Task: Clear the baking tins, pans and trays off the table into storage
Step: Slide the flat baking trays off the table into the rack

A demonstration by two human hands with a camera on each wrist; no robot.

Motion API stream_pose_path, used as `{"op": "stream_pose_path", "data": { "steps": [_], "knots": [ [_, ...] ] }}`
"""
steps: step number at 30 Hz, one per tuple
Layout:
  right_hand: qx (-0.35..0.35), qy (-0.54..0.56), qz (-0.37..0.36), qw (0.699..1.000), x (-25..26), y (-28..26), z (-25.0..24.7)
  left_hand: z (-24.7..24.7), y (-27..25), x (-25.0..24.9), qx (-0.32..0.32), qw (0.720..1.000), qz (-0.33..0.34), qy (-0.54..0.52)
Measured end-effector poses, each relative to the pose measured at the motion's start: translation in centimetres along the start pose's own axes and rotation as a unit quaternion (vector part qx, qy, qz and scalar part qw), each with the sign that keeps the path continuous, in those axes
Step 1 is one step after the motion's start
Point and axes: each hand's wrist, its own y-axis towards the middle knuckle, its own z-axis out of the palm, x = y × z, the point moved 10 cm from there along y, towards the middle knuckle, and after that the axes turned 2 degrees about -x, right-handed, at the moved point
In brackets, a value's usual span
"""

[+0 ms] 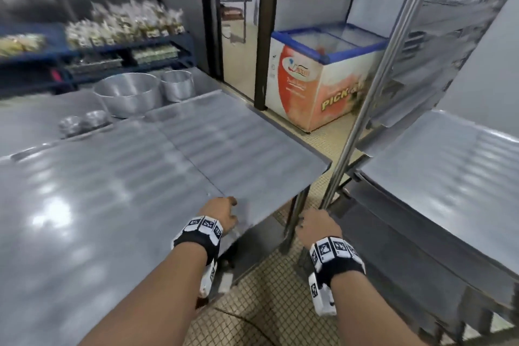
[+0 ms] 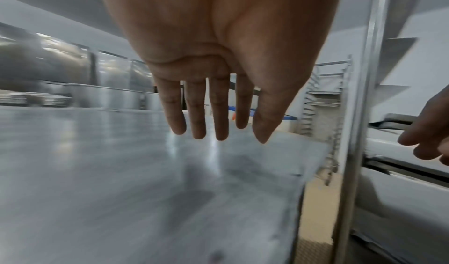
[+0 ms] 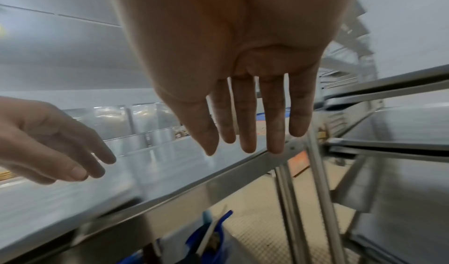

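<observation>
Two wide flat metal trays lie side by side on the steel table, one on the right (image 1: 233,146) and one on the left (image 1: 98,191). Behind them stand a large round pan (image 1: 129,93), a smaller round tin (image 1: 178,84) and small fluted tins (image 1: 84,121). My left hand (image 1: 222,213) hovers at the table's near edge over the right tray, fingers straight (image 2: 218,129) and holding nothing. My right hand (image 1: 317,225) hangs empty between the table and the tray rack (image 1: 373,87), fingers spread (image 3: 252,133). A flat tray (image 1: 438,171) sits in the rack.
The rack's runners (image 1: 449,36) rise on the right, close to the table corner. A chest freezer (image 1: 323,78) stands beyond the gap on the tiled floor. Blue shelves (image 1: 126,48) with bagged goods line the back left. A blue item (image 3: 211,237) is under the table.
</observation>
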Motion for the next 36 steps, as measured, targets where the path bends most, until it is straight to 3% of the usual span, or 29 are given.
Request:
{"op": "stream_pose_path", "data": {
  "steps": [4, 9, 17, 20, 24, 28, 32, 36],
  "knots": [
    [0.030, -0.015, -0.097, 0.995, 8.0, 0.1, 2.8, -0.2, -3.8, 9.5, -0.006, 0.993, -0.112, -0.023],
    [0.047, -0.037, -0.173, 0.983, 14.7, 0.6, 5.7, 1.2, -9.7, 18.5, -0.001, 0.962, -0.267, -0.052],
    [0.065, -0.068, -0.226, 0.970, 21.0, 2.7, 8.7, 1.8, -16.8, 24.5, -0.039, 0.917, -0.385, -0.100],
    [0.050, -0.037, -0.194, 0.979, 21.8, 3.8, 9.0, 2.1, -19.3, 26.2, -0.023, 0.884, -0.451, -0.118],
    [0.074, 0.054, -0.104, 0.990, 22.0, 5.1, 9.9, 3.1, -23.3, 28.1, -0.039, 0.797, -0.583, -0.155],
    [0.112, 0.085, -0.024, 0.990, 21.6, 6.6, 11.0, 2.8, -25.2, 28.7, -0.095, 0.734, -0.649, -0.179],
    [0.146, 0.135, 0.041, 0.979, 21.1, 7.6, 11.6, 3.2, -27.0, 29.3, -0.087, 0.667, -0.706, -0.219],
    [0.147, 0.152, 0.071, 0.975, 20.5, 7.4, 11.3, 2.8, -28.4, 29.3, -0.096, 0.636, -0.724, -0.250]
  ]
}}
